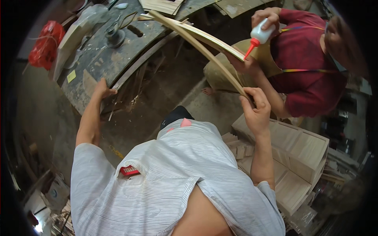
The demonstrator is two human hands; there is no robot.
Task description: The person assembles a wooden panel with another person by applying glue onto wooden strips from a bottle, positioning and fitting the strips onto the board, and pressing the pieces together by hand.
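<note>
My right hand [258, 111] is closed round the near end of a long, thin wooden strip [202, 53]. The strip slants away to the far left, its far end over the workbench [96, 49]. My left hand [103, 89] lies at the bench's near edge, thumb and a finger apart, beside a pale triangular piece [89, 82]. To the right, a co-worker tips a white squeeze bottle [261, 32] with a red nozzle onto the end of a pale wooden board [214, 40]. That person's other hand supports the board near this end. The board lies just beyond my strip.
A metal pot-like object [115, 37] and a yellow paper note [71, 76] lie on the bench. A red plastic bag [46, 44] is at its far left. Wooden box-like pieces [301, 143] stand at my right. The co-worker [311, 59] sits close by at the far right.
</note>
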